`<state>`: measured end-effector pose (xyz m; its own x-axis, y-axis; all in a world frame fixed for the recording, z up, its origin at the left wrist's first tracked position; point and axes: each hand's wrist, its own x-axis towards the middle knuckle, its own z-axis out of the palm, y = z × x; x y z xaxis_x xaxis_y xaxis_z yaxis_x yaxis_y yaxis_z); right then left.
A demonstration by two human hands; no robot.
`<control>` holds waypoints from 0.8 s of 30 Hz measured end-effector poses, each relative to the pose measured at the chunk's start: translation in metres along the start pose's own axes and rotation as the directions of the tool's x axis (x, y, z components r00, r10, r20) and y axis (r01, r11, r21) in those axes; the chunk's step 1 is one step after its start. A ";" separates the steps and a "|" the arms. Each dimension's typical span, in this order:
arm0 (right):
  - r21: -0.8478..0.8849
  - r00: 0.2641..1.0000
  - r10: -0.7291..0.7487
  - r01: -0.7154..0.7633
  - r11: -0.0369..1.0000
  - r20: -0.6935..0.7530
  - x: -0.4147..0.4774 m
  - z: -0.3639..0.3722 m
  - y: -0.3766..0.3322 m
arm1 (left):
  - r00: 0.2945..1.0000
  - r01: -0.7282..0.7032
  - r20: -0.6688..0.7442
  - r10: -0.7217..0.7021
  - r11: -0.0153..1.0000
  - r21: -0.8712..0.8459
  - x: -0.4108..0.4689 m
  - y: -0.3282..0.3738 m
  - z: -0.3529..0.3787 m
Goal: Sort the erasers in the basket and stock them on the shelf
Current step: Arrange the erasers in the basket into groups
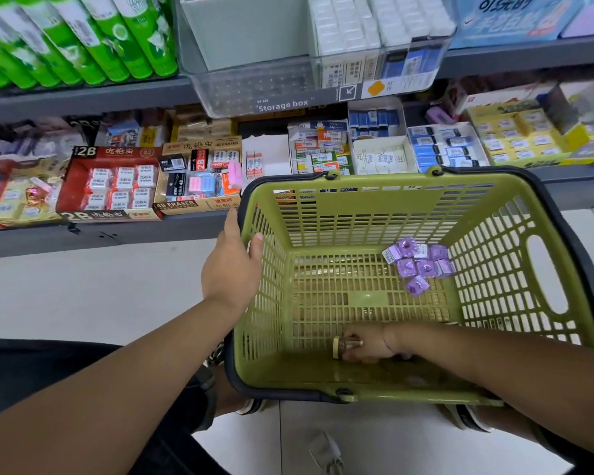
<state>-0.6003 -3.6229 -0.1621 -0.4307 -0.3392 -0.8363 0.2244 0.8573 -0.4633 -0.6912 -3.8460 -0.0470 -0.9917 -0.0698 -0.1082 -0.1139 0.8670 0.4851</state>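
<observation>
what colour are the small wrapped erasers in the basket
The erasers are purple, some with white labels; head view, on the green basket floor.

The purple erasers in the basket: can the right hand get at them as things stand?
Probably yes. The right hand is inside the basket, though its fingers hold a small item; only bare basket floor lies between it and the purple erasers.
</observation>
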 end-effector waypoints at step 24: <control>-0.290 0.803 -0.388 0.279 0.915 -0.453 -0.244 -0.267 -0.241 | 0.817 0.523 0.509 0.272 0.025 -0.852 0.039 0.163 -0.183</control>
<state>-0.7831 -3.6436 0.2317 -0.8287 -0.4298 -0.3584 -0.1685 0.8023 -0.5726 -0.7594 -3.7973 0.1863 -0.8106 0.4297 -0.3979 -0.5721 -0.4356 0.6950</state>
